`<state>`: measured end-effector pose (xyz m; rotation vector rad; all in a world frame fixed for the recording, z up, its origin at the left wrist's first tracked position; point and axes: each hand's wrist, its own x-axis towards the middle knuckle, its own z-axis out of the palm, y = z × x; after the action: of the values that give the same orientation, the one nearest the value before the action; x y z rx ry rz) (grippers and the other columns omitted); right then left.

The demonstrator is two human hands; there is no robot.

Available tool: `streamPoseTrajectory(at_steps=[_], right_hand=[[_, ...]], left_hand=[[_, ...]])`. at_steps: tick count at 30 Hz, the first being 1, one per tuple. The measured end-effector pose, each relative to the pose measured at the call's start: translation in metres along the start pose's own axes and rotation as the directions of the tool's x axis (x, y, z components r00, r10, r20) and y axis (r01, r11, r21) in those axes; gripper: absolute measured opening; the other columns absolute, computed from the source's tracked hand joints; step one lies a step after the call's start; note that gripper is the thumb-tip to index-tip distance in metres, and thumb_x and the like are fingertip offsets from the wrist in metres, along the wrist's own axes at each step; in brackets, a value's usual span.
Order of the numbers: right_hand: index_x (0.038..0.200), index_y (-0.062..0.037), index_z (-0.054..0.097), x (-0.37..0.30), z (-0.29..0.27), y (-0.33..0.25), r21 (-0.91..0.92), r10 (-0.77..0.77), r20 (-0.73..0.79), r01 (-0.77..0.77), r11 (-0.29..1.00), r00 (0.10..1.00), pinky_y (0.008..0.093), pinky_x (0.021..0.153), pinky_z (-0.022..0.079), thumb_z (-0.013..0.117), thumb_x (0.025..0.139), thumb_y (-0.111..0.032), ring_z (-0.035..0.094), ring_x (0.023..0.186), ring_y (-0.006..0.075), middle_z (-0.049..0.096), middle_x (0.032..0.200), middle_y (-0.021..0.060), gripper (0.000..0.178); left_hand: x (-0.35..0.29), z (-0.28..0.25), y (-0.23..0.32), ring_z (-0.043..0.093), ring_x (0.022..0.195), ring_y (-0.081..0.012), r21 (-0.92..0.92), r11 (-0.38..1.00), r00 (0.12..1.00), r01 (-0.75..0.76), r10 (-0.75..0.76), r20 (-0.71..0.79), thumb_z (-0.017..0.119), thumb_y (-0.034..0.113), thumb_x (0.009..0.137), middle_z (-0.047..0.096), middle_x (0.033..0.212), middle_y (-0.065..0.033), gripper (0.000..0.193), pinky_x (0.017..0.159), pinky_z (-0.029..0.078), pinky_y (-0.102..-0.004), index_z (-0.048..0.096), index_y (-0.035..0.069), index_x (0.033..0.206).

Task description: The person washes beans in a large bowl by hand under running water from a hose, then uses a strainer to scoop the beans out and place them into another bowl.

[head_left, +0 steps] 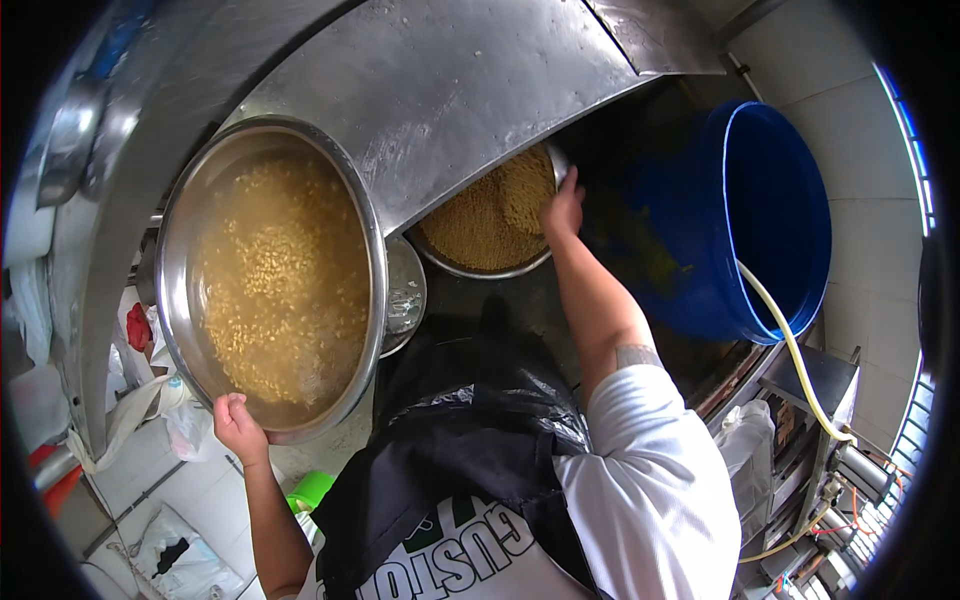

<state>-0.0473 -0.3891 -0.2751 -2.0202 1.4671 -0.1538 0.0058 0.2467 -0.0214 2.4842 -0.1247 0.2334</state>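
Black plastic apron hangs nearest. Left hand curls its fingers around the near rim of a large round steel basin of yellowish grain in water, at left. Right hand grips the right rim of a farther steel bowl of drained grain under a steel hood, beside a tilted blue plastic bucket.

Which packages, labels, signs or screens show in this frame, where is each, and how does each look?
Printed lettering on the white shirt, bottom centre below the black apron: large black block letters with a green patch.
White plastic bags, lower left beside the left hand: crumpled, no print legible.
No signs or screens visible.
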Motion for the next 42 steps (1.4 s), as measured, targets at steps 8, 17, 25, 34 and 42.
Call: streamPoseTrajectory(at_steps=[8, 17, 25, 34, 42], right_hand=[[0.160, -0.0252, 0.029, 0.017, -0.003, -0.043, -0.324, -0.382, 0.097, 0.392, 0.861, 0.919, 0.0561, 0.092, 0.058, 0.051, 0.094, -0.007, 0.050, 0.129, 0.0558, 0.031, 0.163, 0.0176, 0.072], [0.142, -0.0200, 0.057, 0.043, -0.004, -0.059, -0.582, -0.718, 0.172, 0.658, 0.479, 0.675, 0.0568, 0.097, 0.051, 0.049, 0.099, -0.025, 0.041, 0.135, 0.0554, 0.049, 0.150, 0.0112, 0.044], [0.160, -0.0095, 0.027, 0.001, -0.002, 0.004, 0.091, -0.160, -0.200, 0.181, 0.979, 0.967, 0.0481, 0.116, 0.042, 0.064, 0.085, -0.006, 0.043, 0.141, 0.0460, 0.032, 0.162, 0.0207, 0.084], [0.145, -0.0018, 0.045, -0.142, -0.061, 0.112, 0.877, 0.277, 0.402, -0.454, 0.158, 0.873, 0.0518, 0.077, 0.065, 0.055, 0.086, -0.002, 0.069, 0.107, 0.0378, 0.061, 0.131, 0.0204, 0.060], [0.134, 0.0023, 0.056, -0.193, -0.196, -0.003, 0.945, -0.193, 0.286, -0.243, 0.217, 0.939, 0.0396, 0.094, 0.054, 0.063, 0.081, -0.004, 0.066, 0.106, 0.0254, 0.066, 0.119, 0.0137, 0.053]], left_hand=[[0.001, -0.001, 0.014, 0.055, 0.075, -0.0145, 0.037, 0.998, 0.999, 0.045, -0.045, 0.000, 0.052, 0.011, 0.099, 0.062, 0.080, -0.0053, 0.019, 0.072, 0.046, -0.0294, 0.061, 0.000, 0.086], [0.002, -0.003, 0.015, 0.056, 0.078, -0.0147, 0.109, 0.993, 0.998, 0.049, -0.053, 0.035, 0.049, 0.012, 0.098, 0.063, 0.084, -0.0042, 0.019, 0.075, 0.047, -0.0288, 0.062, 0.000, 0.090], [0.002, -0.002, 0.001, 0.056, 0.077, -0.0130, 0.062, 0.998, 0.999, -0.028, 0.027, 0.017, 0.051, 0.011, 0.097, 0.064, 0.084, -0.0031, 0.018, 0.074, 0.048, -0.0289, 0.064, 0.002, 0.090], [0.009, 0.000, 0.035, 0.064, 0.079, -0.0407, 0.369, 0.918, 0.982, -0.142, 0.085, 0.166, 0.057, 0.016, 0.097, 0.067, 0.080, -0.0191, 0.020, 0.073, 0.051, -0.0436, 0.062, 0.001, 0.085], [0.049, 0.004, 0.071, 0.038, 0.147, -0.0453, 0.545, 0.824, 0.809, -0.153, -0.213, 0.548, 0.062, 0.035, 0.099, 0.037, 0.160, -0.0275, 0.060, 0.121, 0.034, -0.0485, 0.048, 0.011, 0.152]])
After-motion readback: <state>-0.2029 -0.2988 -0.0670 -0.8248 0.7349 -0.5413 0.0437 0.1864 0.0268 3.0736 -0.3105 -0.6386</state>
